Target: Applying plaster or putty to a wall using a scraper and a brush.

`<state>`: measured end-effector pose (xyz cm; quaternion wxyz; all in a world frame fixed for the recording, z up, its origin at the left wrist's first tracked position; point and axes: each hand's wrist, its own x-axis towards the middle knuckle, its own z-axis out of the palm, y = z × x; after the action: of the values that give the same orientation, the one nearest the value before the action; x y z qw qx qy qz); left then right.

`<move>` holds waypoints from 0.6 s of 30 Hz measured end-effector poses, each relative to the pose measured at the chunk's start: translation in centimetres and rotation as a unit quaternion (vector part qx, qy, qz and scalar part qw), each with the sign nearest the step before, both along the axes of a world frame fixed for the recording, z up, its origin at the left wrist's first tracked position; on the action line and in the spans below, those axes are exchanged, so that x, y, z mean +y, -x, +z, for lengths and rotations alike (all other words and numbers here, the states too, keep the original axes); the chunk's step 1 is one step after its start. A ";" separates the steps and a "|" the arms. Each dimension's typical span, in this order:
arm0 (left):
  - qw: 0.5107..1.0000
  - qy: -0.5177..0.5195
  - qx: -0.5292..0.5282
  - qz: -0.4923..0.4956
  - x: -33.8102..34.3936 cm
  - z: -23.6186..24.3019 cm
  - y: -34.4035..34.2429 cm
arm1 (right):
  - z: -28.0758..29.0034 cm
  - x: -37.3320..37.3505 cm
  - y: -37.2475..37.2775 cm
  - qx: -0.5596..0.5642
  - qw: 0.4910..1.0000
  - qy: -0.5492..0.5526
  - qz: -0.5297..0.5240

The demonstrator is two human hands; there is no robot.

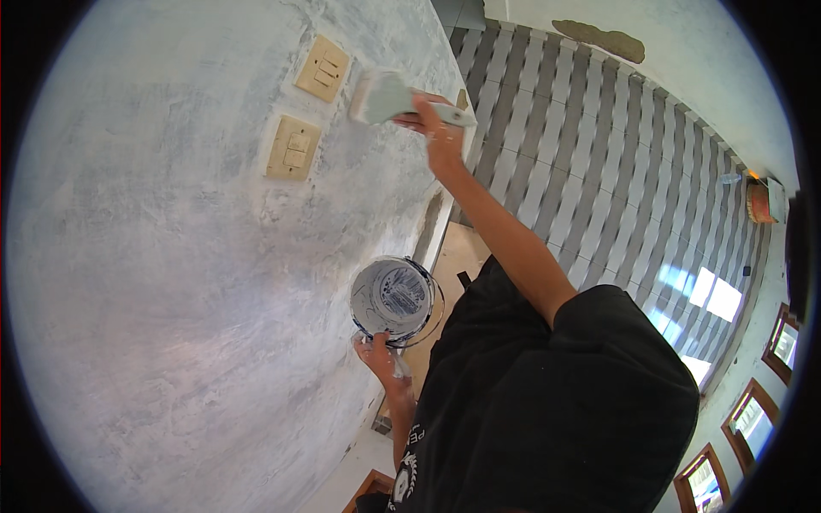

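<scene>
My right hand (438, 128) is closed around the handle of a wide paintbrush (385, 97). Its bristles are against or very close to the patchy white-grey wall (171, 256), beside two cream switch plates, and are slightly blurred. Lower down, my left hand (379, 352) grips the rim of a small paint bucket (363, 295), thumb over the edge. White paint coats the bucket's inside, with dark streaks showing at the bottom. A thin wire handle hangs at its side. White paint is smeared on my left hand and wrist.
The upper switch plate (322, 68) and the lower switch plate (293, 148) are set in the wall. A striped grey and white tile floor (547, 145) stretches away at the right. Beyond it are a reddish container (758, 202) and several wood-framed windows (753, 425).
</scene>
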<state>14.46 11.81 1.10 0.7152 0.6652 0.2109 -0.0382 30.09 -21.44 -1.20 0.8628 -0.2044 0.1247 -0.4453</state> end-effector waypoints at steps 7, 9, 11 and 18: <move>1.000 -0.008 -0.008 0.008 -0.4 0.1 -0.4 | -1.8 -1.0 -0.3 0.065 0.998 0.022 0.012; 1.000 -0.006 -0.010 0.006 -0.8 0.4 -0.4 | 0.0 -1.1 -0.5 0.007 1.000 0.030 -0.004; 1.000 -0.007 0.003 -0.016 -0.9 1.1 -0.4 | -1.2 -0.7 -1.1 0.035 0.999 0.042 -0.003; 1.000 -0.020 0.006 -0.007 -0.6 0.6 -0.4 | 0.0 -1.9 -0.6 0.036 0.999 0.020 -0.009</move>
<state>14.90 11.24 1.69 0.7000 0.6810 0.2108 -0.0429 30.64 -23.38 -1.20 0.8493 -0.2362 0.1490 -0.4480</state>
